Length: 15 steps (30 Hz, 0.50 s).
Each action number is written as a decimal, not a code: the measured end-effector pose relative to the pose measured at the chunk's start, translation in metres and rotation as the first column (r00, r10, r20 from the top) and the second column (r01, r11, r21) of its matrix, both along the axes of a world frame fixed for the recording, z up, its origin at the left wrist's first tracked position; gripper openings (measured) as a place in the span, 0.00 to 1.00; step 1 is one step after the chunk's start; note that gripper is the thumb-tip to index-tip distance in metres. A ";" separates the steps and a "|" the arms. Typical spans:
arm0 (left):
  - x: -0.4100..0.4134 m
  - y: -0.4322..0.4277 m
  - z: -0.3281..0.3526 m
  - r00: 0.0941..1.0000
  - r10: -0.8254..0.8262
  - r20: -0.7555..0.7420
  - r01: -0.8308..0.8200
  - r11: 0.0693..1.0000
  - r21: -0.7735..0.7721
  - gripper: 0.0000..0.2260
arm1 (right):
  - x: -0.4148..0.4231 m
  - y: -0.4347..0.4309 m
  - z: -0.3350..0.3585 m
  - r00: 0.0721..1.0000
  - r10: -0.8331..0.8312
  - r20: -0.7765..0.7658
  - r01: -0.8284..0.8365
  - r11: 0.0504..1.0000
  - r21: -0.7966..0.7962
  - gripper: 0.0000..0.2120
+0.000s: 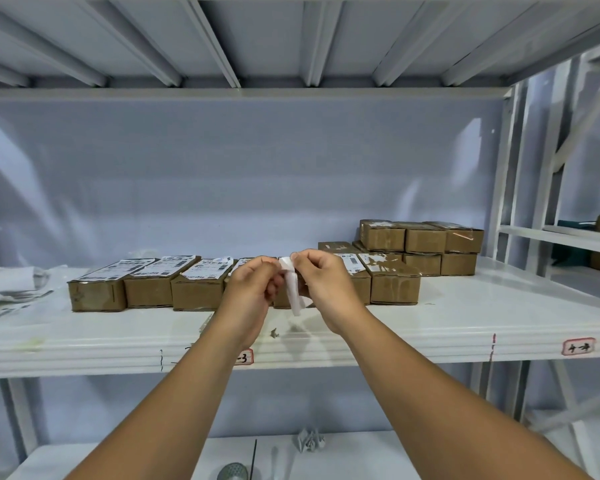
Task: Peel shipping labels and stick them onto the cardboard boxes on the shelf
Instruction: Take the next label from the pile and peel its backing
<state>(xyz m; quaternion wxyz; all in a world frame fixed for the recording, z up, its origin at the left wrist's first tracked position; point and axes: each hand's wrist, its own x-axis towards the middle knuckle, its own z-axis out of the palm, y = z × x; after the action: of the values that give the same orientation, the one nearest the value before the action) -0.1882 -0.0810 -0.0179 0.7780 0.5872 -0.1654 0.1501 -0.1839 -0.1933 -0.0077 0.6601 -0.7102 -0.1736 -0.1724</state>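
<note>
Label (293, 289), white and curled, hangs pinched between fingers of left hand (253, 287) and right hand (324, 282).

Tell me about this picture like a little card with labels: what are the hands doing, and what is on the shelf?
left hand: pinches the label
right hand: pinches the label's top end
label: white, hanging between both hands
front boxes: cardboard row on the shelf, several with printed labels on top
stacked boxes: two layers, back right
loose papers: piled at the left end
</note>
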 end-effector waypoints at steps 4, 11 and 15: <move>-0.003 -0.005 0.002 0.986 0.166 0.024 -0.168 0.977 0.132 0.13 | 0.000 0.006 -0.004 0.999 -0.024 0.031 0.025 0.999 -0.035 0.12; -0.002 -0.007 0.005 0.981 0.194 -0.027 -0.187 0.968 0.166 0.16 | 0.008 0.012 -0.003 0.991 -0.124 -0.052 0.116 0.982 -0.148 0.16; -0.002 -0.007 0.008 0.982 0.189 -0.033 -0.180 0.968 0.177 0.17 | 0.008 0.012 0.001 0.988 -0.053 -0.148 0.044 0.997 -0.068 0.16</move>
<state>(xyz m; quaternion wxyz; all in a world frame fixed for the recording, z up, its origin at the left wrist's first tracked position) -0.1897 -0.0876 -0.0102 0.7103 0.6692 -0.1033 0.1923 -0.1755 -0.1816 -0.0065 0.6436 -0.7461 -0.1118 -0.1290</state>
